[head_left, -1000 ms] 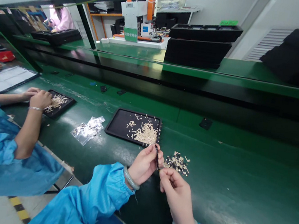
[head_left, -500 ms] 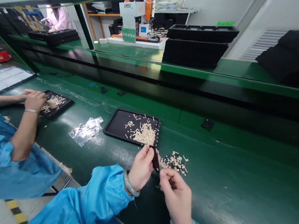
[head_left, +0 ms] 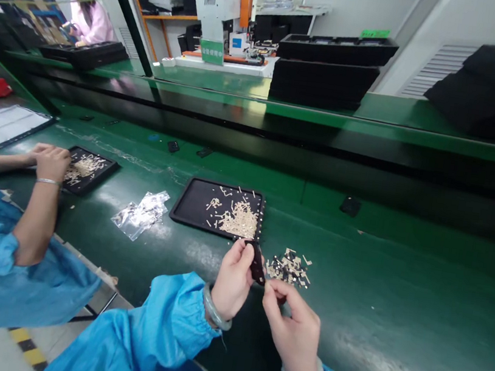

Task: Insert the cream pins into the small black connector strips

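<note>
My left hand [head_left: 237, 276] is closed on a small flat black plastic part [head_left: 257, 264], tilted above the bench. At that part's lower end, the thumb and forefinger of my right hand [head_left: 295, 321] are pinched together; whatever sits between them is too small to make out. Just beyond my hands lies a black tray [head_left: 193, 199] with a heap of small beige pieces [head_left: 240, 217] towards its right side. A loose pile of mixed beige and black bits [head_left: 290, 267] rests on the green bench beside the tray, close behind my right hand's fingertips.
To the left, a co-worker's hands [head_left: 51, 161] work over another black tray [head_left: 96, 179] of beige pieces. A clear plastic bag [head_left: 141, 213] lies between the trays. Flat black parts, one at the right [head_left: 350, 206], dot the bench. Black trays [head_left: 325, 76] are stacked on the raised shelf.
The view has shifted slightly. Both my hands stay at the black part in nearly the same pose, with my right fingers still pinched at its lower end.
</note>
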`<state>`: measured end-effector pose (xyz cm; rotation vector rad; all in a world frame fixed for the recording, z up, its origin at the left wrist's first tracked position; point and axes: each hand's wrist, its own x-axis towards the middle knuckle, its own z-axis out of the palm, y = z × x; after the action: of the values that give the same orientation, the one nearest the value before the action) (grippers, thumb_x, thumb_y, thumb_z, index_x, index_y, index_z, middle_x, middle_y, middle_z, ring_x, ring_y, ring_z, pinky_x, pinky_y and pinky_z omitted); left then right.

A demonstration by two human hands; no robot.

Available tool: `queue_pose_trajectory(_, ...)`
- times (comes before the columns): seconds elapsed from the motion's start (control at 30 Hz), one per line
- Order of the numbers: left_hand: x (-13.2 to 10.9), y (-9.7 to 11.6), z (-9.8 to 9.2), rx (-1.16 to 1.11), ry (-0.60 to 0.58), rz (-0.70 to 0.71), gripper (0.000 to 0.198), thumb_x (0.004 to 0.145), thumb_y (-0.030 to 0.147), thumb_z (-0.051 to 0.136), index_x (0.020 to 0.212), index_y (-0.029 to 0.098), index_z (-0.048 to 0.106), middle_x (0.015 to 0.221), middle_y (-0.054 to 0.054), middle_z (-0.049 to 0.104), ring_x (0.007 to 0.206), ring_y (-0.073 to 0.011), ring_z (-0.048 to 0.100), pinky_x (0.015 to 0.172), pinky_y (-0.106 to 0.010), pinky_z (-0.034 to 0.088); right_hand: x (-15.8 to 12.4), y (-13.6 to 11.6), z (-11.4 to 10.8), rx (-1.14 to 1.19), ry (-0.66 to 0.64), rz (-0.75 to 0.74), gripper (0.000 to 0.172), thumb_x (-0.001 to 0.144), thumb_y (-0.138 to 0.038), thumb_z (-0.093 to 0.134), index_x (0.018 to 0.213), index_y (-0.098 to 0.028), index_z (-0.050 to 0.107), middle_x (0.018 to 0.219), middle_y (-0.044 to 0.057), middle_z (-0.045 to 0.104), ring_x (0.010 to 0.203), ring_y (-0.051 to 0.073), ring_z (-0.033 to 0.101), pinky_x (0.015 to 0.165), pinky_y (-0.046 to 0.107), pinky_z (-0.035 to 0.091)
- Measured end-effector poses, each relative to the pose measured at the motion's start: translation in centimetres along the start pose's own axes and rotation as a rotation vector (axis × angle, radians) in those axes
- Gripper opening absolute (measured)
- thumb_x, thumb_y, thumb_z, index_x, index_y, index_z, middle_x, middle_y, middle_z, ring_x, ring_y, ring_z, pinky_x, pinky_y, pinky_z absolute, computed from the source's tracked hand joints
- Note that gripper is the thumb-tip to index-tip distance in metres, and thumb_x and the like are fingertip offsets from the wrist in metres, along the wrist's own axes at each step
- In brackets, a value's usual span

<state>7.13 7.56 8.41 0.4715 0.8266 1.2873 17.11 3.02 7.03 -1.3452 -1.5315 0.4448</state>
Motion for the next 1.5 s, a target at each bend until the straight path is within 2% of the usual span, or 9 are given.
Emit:
queue_pose_trajectory(0.17,-0.1,0.1,0.0,0.054,0.021,0.055,0.026,0.079,0.037,0.061,0.076,0.017,0.045,0.069,0.003,0.046,0.062,-0.008,0.043,0.059,-0.021,0.036,0.0,0.1,-0.4,-0.163,-0.021,-0.23,0.011,0.081,-0.011,0.054,0.083,-0.02,0.061,0.069,0.003,0.066,0.056,0.015,0.059,0.06,0.028,0.044)
queue_pose_trajectory(0.33,-0.1,-0.3,-0.4,0.123,0.038,0.071,0.026,0.08,0.039,0.059,0.076,0.018,0.046,0.069,0.003,0.047,0.061,-0.0085,0.043,0.058,-0.021,0.036,0.1,0.0,-0.6,-0.315,-0.055,-0.374,0.011,0.081,-0.009,0.055,0.085,-0.019,0.059,0.061,0.001,0.062,0.052,0.013,0.055,0.057,0.029,0.039)
queue_pose_trajectory(0.73,-0.5,-0.6,-1.2,0.397,0.113,0.309,0.019,0.082,0.037,0.056,0.085,0.018,0.057,0.079,-0.001,0.055,0.065,-0.0101,0.047,0.062,-0.021,0.038,0.0,-0.1,-0.5,-0.551,-0.054,-0.467,0.009,0.084,-0.011,0.054,0.088,-0.015,0.06,0.057,0.001,0.058,0.053,0.014,0.052,0.056,0.03,0.036)
queue_pose_trajectory(0.83,-0.2,-0.4,-0.7,0.294,0.102,0.239,0.021,0.079,0.038,0.06,0.082,0.018,0.057,0.073,0.0,0.055,0.062,-0.0089,0.046,0.059,-0.02,0.038,-0.1,-0.3,-0.2,-0.535,-0.133,-0.486,0.012,0.086,-0.013,0.052,0.087,-0.016,0.063,0.057,0.001,0.058,0.053,0.014,0.053,0.055,0.03,0.035)
queue_pose_trajectory(0.97,0.6,0.0,-0.3,0.078,0.072,0.0,0.026,0.072,0.037,0.069,0.076,0.016,0.054,0.065,0.003,0.052,0.056,-0.0071,0.045,0.054,-0.019,0.038,-0.1,0.0,-0.5,-0.257,-0.243,-0.492,0.013,0.085,-0.013,0.053,0.089,-0.018,0.064,0.059,0.001,0.06,0.052,0.013,0.055,0.052,0.028,0.039)
queue_pose_trajectory(1.1,1.3,0.3,-0.5,-0.086,0.01,-0.217,0.026,0.066,0.029,0.074,0.075,0.013,0.056,0.065,0.002,0.053,0.055,-0.0073,0.049,0.053,-0.019,0.04,0.7,1.2,-1.8,-0.037,-0.153,-0.277,0.028,0.087,-0.01,0.048,0.11,-0.022,0.058,0.09,0.007,0.067,0.077,0.017,0.064,0.068,0.03,0.05)
queue_pose_trajectory(1.2,1.5,0.0,-0.9,-0.133,-0.041,-0.361,0.024,0.066,0.025,0.075,0.078,0.011,0.059,0.064,0.001,0.054,0.055,-0.0067,0.05,0.053,-0.018,0.041,1.5,1.9,-2.2,-0.026,-0.248,-0.261,0.035,0.088,-0.01,0.045,0.118,-0.025,0.055,0.105,0.009,0.061,0.095,0.019,0.06,0.077,0.031,0.051)
queue_pose_trajectory(1.3,1.4,-0.2,-1.1,-0.121,-0.086,-0.43,0.021,0.066,0.02,0.074,0.078,0.008,0.062,0.066,-0.001,0.057,0.057,-0.0058,0.051,0.053,-0.016,0.04,1.7,2.0,-2.0,-0.046,-0.308,-0.291,0.032,0.088,-0.01,0.047,0.111,-0.027,0.061,0.1,0.008,0.058,0.092,0.018,0.059,0.074,0.029,0.051)
queue_pose_trajectory(1.5,1.0,0.2,-0.8,-0.037,-0.109,-0.446,0.026,0.075,0.024,0.066,0.099,0.013,0.062,0.089,-0.007,0.064,0.07,-0.0129,0.059,0.061,-0.023,0.047,1.3,2.0,-1.9,-0.042,-0.162,-0.255,0.025,0.087,-0.008,0.047,0.101,-0.023,0.062,0.092,0.007,0.059,0.085,0.017,0.06,0.073,0.028,0.051)
